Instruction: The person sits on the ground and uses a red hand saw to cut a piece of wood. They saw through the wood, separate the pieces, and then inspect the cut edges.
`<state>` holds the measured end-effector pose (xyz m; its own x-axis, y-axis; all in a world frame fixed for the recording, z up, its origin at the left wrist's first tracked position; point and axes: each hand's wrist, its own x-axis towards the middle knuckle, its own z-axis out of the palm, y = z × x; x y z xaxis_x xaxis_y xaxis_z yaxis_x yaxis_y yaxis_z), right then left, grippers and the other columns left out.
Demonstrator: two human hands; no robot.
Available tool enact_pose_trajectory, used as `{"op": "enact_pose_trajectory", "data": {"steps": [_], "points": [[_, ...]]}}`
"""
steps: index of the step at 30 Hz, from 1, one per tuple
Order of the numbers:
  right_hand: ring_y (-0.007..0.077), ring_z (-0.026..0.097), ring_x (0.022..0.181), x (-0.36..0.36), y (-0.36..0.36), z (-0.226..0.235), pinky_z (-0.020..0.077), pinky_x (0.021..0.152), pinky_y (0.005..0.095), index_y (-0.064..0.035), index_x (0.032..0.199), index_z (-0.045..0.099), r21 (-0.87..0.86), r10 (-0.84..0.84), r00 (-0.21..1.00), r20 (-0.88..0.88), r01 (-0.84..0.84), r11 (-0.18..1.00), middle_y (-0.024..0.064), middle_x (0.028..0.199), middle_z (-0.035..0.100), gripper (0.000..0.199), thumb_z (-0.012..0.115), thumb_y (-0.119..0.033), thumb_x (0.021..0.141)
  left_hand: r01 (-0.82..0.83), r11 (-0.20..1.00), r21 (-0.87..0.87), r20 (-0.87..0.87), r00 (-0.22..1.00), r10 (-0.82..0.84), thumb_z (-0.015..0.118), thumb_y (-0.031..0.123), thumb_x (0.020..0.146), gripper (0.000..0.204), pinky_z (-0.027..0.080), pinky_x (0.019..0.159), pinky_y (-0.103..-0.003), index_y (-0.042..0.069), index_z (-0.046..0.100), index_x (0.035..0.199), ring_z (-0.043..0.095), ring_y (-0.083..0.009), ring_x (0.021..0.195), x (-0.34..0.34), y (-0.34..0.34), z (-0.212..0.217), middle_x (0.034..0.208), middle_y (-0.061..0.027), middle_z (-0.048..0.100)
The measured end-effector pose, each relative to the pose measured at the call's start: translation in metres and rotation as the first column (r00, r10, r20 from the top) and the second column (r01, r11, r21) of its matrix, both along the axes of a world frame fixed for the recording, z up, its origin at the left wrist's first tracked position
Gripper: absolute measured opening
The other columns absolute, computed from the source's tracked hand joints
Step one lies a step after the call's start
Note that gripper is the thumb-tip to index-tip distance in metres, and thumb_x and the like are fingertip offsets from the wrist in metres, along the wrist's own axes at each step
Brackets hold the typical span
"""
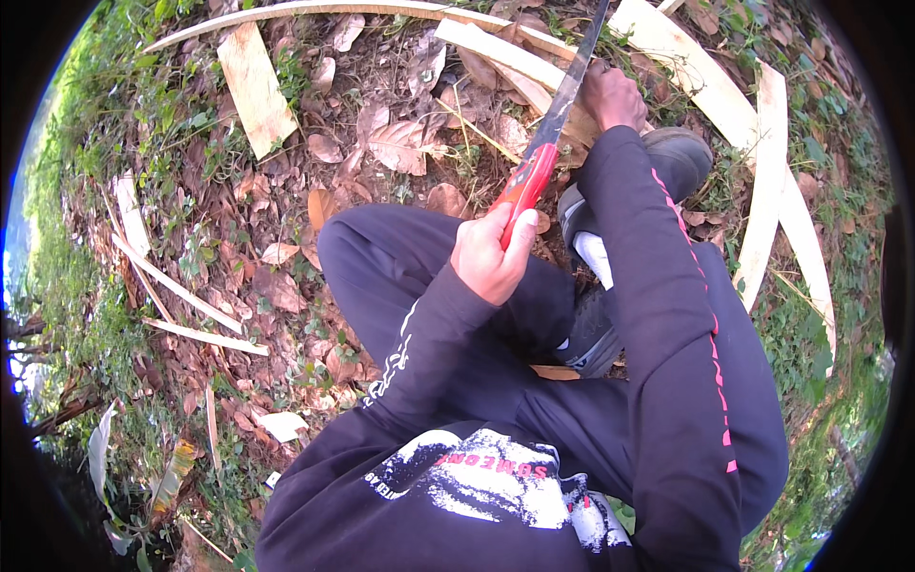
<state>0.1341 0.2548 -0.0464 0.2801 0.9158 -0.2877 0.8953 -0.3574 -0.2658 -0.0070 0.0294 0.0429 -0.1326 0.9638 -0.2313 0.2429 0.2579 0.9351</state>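
Head view: the left hand [491, 255] grips the red handle of a long blade [562, 100] angled up across the knees, while the right hand [613, 95] clasps a pale strip [519, 62] on the leafy ground [286, 276].

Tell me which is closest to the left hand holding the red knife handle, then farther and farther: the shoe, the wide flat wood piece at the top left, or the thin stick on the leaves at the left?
From the left hand:
1. Black shoe, just to its right, by the leg.
2. Thin pale stick, out left on the dry leaves.
3. Wide flat wood piece, up at the top left.
The last two are nearly even, so that order is not certain.
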Motion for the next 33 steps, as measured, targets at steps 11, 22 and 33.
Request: {"op": "enact_pose_trajectory", "data": {"steps": [11, 22, 33], "points": [[0.0404, 0.064, 0.102, 0.001, 0.005, -0.014, 0.0482, 0.091, 0.0433, -0.0012, 0.100, 0.073, 0.038, 0.046, 0.998, 0.050, -0.048, 0.998, 0.0248, 0.105, 0.068, 0.048, 0.037, -0.032, 0.090, -0.017, 1.000, -0.006, -0.132, 0.991, 0.016, 0.052, 0.024, 0.098, 0.036, 0.042, 0.052, -0.034, -0.004, 0.061, 0.078, 0.051, -0.0178, 0.048, 0.009, 0.034, -0.021, 0.054, -0.0104, 0.052], [0.0411, 0.064, 0.102, -0.003, 0.005, -0.010, 0.0483, 0.090, 0.0437, 0.0004, 0.098, 0.072, 0.065, 0.013, 1.000, 0.023, -0.015, 0.998, 0.0249, 0.105, 0.067, 0.048, 0.037, -0.031, 0.089, 0.070, 0.974, -0.216, 0.116, 0.992, -0.046, 0.060, 0.024, 0.093, 0.027, 0.038, 0.054, -0.029, -0.003, 0.061, 0.089, 0.049, -0.0149, 0.054, -0.010, 0.005, 0.000, 0.061, -0.0039, 0.051], [0.0393, 0.064, 0.102, -0.007, 0.003, -0.009, 0.0485, 0.090, 0.0450, -0.0005, 0.100, 0.072, 0.064, 0.004, 0.998, 0.060, -0.008, 0.998, 0.0245, 0.106, 0.067, 0.053, 0.033, -0.037, 0.091, -0.091, 0.995, -0.044, 0.430, 0.897, 0.101, 0.070, 0.026, 0.086, 0.027, 0.043, 0.061, -0.022, 0.001, 0.061, 0.086, 0.053, -0.0056, 0.063, -0.029, 0.035, 0.039, 0.068, -0.0004, 0.060]]}}
